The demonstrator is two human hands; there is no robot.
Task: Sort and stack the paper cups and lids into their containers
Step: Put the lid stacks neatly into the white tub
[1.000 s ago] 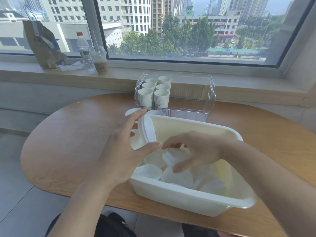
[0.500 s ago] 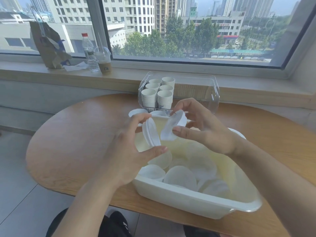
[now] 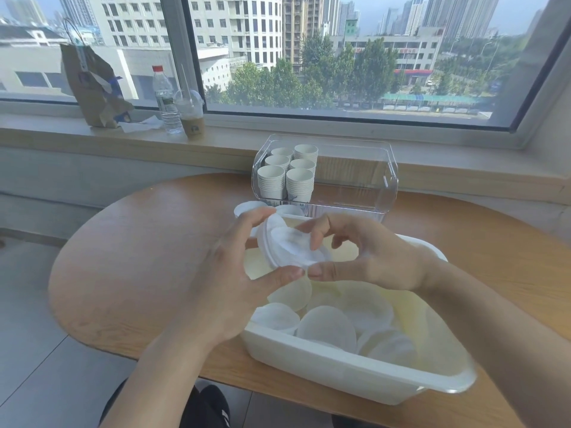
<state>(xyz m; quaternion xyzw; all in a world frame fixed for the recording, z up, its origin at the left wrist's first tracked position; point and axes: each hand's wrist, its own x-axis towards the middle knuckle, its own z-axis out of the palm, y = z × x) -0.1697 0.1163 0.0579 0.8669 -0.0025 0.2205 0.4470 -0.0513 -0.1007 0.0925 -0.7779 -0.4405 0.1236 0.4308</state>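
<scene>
Wooden table [image 3: 139, 257] by window. Lid stack [image 3: 272, 242] clamped in left hand [image 3: 228, 282] above white tub [image 3: 340, 369]; loose lid [image 3: 293, 247] pinched by right hand [image 3: 364, 257], pressed against stack. Step judged: nesting lids. Next: rims aligned, lid seated. Cup stacks [image 3: 285, 177] already in clear bin [image 3: 389, 180].

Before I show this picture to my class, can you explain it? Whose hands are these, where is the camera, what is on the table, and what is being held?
There is no machine here. A person wears a camera on the head, so you look down at their own two hands. The left hand holds a small stack of lids on edge. The right hand presses one more lid onto it. Below them, on the wooden table, is a white tub with loose lids lying in it. Behind it stands a clear box holding six stacks of paper cups.
</scene>
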